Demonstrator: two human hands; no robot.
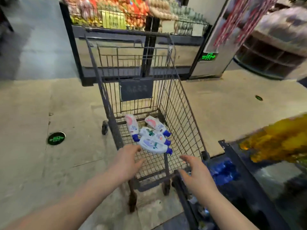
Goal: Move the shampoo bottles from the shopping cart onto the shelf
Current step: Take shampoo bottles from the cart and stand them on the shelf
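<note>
Several white shampoo bottles with blue caps lie on their sides on the floor of the wire shopping cart [182, 113]. The nearest bottle [152, 145] lies across the pile; another [132, 126] lies at the back left and one [156, 124] at the back right. My left hand [127, 161] hovers over the cart's near left corner, fingers apart, just short of the nearest bottle. Over the cart's near right corner, my right hand [197, 175] is open too and holds nothing. The shelf [235, 163] with blue items stands at my right.
A dark display stand [116, 34] with produce stands just beyond the cart. Yellow packets [279, 140] lie on top of the right shelf. A pillar with a green exit sign [209, 56] is at the back right. Tan floor lies on both sides of the cart.
</note>
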